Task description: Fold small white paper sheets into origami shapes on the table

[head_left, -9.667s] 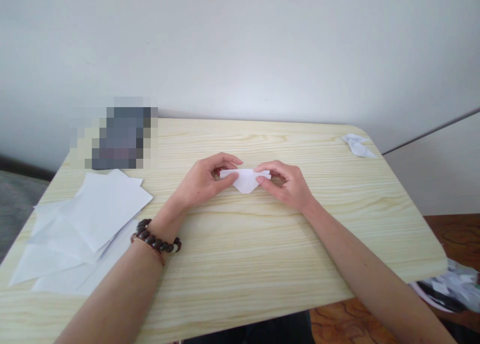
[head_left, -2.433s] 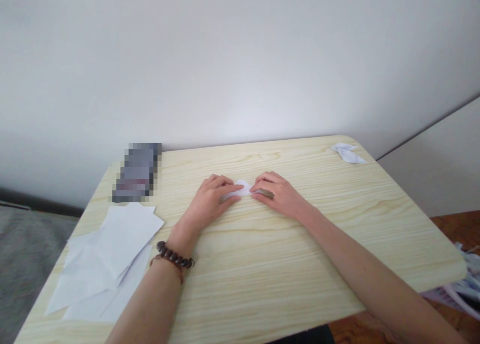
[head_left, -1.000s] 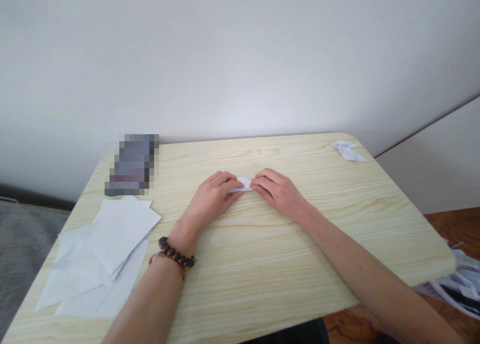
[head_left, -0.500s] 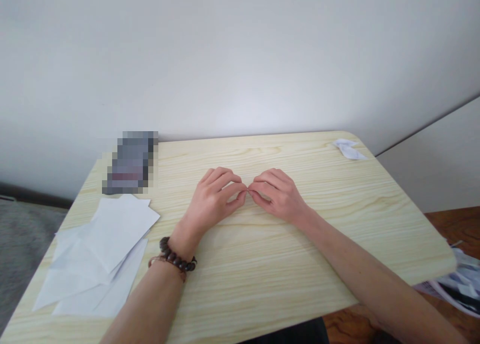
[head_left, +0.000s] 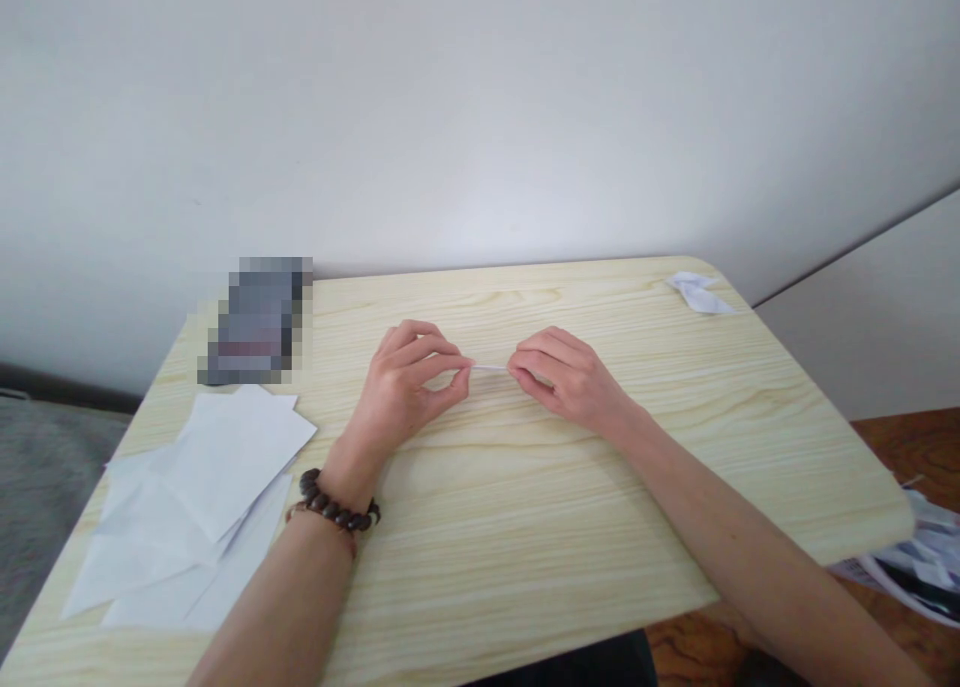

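Observation:
A small folded piece of white paper (head_left: 490,368) is held edge-on between both hands, just above the middle of the light wooden table (head_left: 525,527). My left hand (head_left: 409,387) pinches its left end between thumb and fingertips; a dark bead bracelet (head_left: 334,507) sits on that wrist. My right hand (head_left: 562,377) pinches the right end, fingers curled. Only a thin white strip of the paper shows between the fingertips.
A loose pile of white paper sheets (head_left: 195,497) lies at the table's left. A blurred dark object (head_left: 255,319) sits at the back left. A small folded paper piece (head_left: 697,292) rests at the back right corner. A basket of scraps (head_left: 911,562) stands right of the table.
Earlier the hands pressed the folded paper flat on the table. Half a second ago the fingertips met; now the hands have drawn slightly apart, showing the thin paper strip between them.

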A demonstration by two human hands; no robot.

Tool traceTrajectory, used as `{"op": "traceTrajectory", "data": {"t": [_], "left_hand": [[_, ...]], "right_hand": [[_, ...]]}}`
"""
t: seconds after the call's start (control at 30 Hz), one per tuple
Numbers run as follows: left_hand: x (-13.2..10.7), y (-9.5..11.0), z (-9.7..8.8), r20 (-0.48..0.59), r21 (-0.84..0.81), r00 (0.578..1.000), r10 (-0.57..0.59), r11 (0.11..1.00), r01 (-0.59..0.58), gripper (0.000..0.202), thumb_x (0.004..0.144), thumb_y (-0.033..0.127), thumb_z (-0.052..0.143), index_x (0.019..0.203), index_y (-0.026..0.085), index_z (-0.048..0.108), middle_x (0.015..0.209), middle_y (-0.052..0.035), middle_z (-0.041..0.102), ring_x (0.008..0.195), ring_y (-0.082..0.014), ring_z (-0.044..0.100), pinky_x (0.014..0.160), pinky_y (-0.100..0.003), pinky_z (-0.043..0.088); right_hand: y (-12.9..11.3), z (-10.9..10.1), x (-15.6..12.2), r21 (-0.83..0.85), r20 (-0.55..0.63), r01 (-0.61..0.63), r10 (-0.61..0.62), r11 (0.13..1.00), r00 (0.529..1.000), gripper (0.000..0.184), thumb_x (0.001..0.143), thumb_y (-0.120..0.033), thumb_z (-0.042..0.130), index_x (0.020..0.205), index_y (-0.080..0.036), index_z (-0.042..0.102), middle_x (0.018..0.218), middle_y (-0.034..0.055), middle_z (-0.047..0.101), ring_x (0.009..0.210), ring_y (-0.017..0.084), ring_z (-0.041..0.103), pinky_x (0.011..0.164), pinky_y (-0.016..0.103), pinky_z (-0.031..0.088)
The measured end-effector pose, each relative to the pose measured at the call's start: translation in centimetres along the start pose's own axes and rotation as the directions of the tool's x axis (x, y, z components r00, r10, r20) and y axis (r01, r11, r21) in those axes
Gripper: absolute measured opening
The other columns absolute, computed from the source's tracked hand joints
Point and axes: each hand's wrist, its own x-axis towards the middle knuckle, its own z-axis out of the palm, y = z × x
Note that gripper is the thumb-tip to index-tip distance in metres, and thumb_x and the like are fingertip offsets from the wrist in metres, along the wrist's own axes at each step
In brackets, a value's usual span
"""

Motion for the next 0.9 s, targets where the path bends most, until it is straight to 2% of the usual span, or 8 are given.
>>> {"op": "traceTrajectory", "data": {"t": [0.33,0.47,0.57,0.7,0.9], "left_hand": [[-0.3,-0.6,-0.4,0.052,-0.090,0.999,-0.017,0.996,0.021,0.014,0.077,0.010,0.063,0.083,0.020,0.070,0.079,-0.0028,0.070,0.083,-0.0171,0.056,0.074,-0.032,0.051],[-0.2,0.0,-0.3,0.137,-0.042,0.990,-0.032,0.998,0.038,0.012,0.079,0.017,0.063,0.089,0.019,0.070,0.088,-0.0049,0.070,0.086,-0.0187,0.057,0.079,-0.036,0.049],[-0.1,0.4,0.1,0.186,0.005,0.982,0.015,1.000,-0.016,0.010,0.081,0.023,0.065,0.089,0.022,0.070,0.088,-0.0034,0.070,0.086,-0.0192,0.058,0.076,-0.035,0.046],[0.0,0.5,0.4,0.177,-0.001,0.983,0.052,0.999,-0.053,0.006,0.083,0.022,0.064,0.087,0.022,0.069,0.084,-0.0021,0.070,0.084,-0.0178,0.058,0.073,-0.032,0.045],[-0.2,0.3,0.4,0.134,-0.099,0.990,0.032,0.995,-0.018,0.006,0.083,0.020,0.065,0.086,0.020,0.070,0.082,-0.0032,0.070,0.081,-0.0171,0.057,0.075,-0.032,0.047]], "right_hand": [[0.5,-0.3,-0.3,0.027,0.037,-0.043,0.042,0.999,0.998,0.013,0.093,-0.019,0.048,0.090,-0.016,0.061,0.087,0.0073,0.065,0.084,0.017,0.058,0.077,0.032,0.048],[0.1,0.3,-0.3,-0.004,0.024,-0.024,0.024,1.000,0.999,0.014,0.093,-0.021,0.049,0.089,-0.017,0.062,0.085,0.0063,0.065,0.080,0.017,0.057,0.074,0.031,0.047],[-0.6,0.8,-0.1,-0.018,0.035,-0.012,0.013,1.000,0.999,0.014,0.093,-0.022,0.050,0.089,-0.018,0.062,0.085,0.0051,0.065,0.079,0.016,0.056,0.074,0.031,0.046],[-1.1,0.8,0.1,0.012,0.007,-0.031,0.031,0.999,0.999,0.012,0.092,-0.021,0.050,0.089,-0.017,0.060,0.084,0.0054,0.064,0.079,0.017,0.056,0.075,0.031,0.046],[-0.8,0.5,0.2,0.053,0.032,-0.068,0.067,0.996,0.997,0.011,0.091,-0.019,0.049,0.086,-0.016,0.058,0.081,0.0064,0.063,0.077,0.017,0.056,0.074,0.031,0.047]]}}
